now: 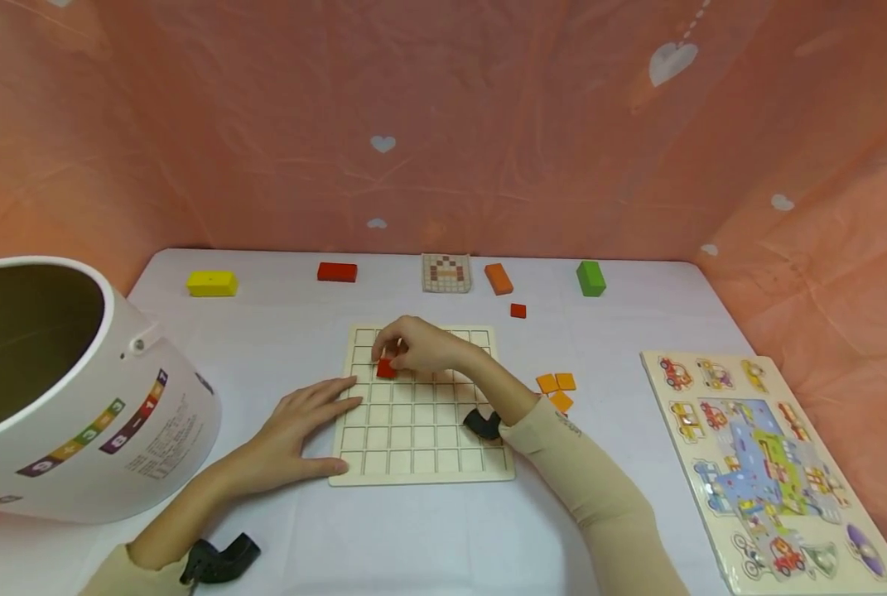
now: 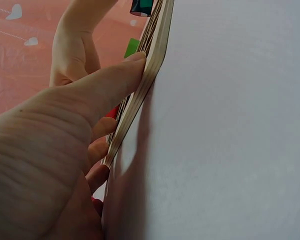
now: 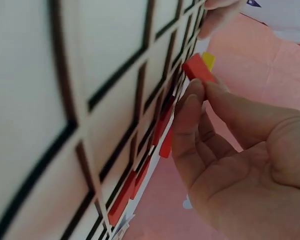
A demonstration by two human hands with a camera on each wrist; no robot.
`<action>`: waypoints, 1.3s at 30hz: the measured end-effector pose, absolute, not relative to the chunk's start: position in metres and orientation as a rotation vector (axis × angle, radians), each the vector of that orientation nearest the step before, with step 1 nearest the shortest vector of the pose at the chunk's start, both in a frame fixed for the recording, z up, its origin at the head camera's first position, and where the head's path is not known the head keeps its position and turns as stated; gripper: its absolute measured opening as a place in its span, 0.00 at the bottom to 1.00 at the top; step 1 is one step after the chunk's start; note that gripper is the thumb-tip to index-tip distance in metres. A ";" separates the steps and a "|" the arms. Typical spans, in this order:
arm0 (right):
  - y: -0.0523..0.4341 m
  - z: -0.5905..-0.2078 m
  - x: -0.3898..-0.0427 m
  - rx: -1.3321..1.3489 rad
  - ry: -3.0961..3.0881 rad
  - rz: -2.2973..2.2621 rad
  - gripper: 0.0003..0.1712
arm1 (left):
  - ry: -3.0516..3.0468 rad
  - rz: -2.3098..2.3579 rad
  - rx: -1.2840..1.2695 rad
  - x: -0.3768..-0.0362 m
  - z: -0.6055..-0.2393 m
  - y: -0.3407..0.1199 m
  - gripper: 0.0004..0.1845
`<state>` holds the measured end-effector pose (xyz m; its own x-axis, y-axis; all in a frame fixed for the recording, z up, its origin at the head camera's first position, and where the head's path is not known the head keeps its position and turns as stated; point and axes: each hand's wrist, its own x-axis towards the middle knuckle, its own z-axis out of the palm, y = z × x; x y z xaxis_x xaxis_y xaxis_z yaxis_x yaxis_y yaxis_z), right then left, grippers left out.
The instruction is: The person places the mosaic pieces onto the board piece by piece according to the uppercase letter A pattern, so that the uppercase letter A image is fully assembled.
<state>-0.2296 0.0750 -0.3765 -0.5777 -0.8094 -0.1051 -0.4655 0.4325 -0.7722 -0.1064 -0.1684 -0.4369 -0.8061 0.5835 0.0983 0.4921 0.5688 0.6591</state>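
Observation:
A wooden grid board [image 1: 421, 439] lies on the white table. My right hand [image 1: 413, 346] pinches a small red square tile [image 1: 387, 368] over the board's upper left cells; the right wrist view shows the red tile [image 3: 197, 68] between thumb and fingertips, close to the grid board [image 3: 65, 100]. My left hand [image 1: 301, 422] lies flat with straight fingers against the board's left edge. In the left wrist view the thumb presses the board's edge [image 2: 140, 105].
Several orange tiles [image 1: 556, 389] lie right of the board and one red tile [image 1: 518, 310] behind it. Yellow [image 1: 212, 283], red [image 1: 337, 271], orange [image 1: 498, 279] and green [image 1: 590, 278] blocks and a pattern card [image 1: 446, 273] line the far edge. A white bucket [image 1: 78, 397] stands left, a vehicle puzzle [image 1: 764, 463] right.

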 end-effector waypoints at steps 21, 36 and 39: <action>0.102 -0.371 -0.164 -1.136 2.525 -0.066 0.54 | 2.666 1.074 0.916 -0.106 -0.438 -0.169 0.41; 0.096 -0.375 -0.160 -1.132 2.495 -0.037 0.54 | 2.666 1.074 0.895 -0.106 -0.439 -0.169 0.42; 0.103 -0.373 -0.161 -1.115 2.466 -0.139 0.53 | 2.666 1.075 0.901 -0.106 -0.440 -0.169 0.42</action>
<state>-0.1612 0.1029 -0.3732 -0.5852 -0.7361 -0.3401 -0.6932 0.6718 -0.2610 -0.1064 -0.1688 -0.4397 -0.8135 0.5732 0.0987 0.4813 0.5682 0.6675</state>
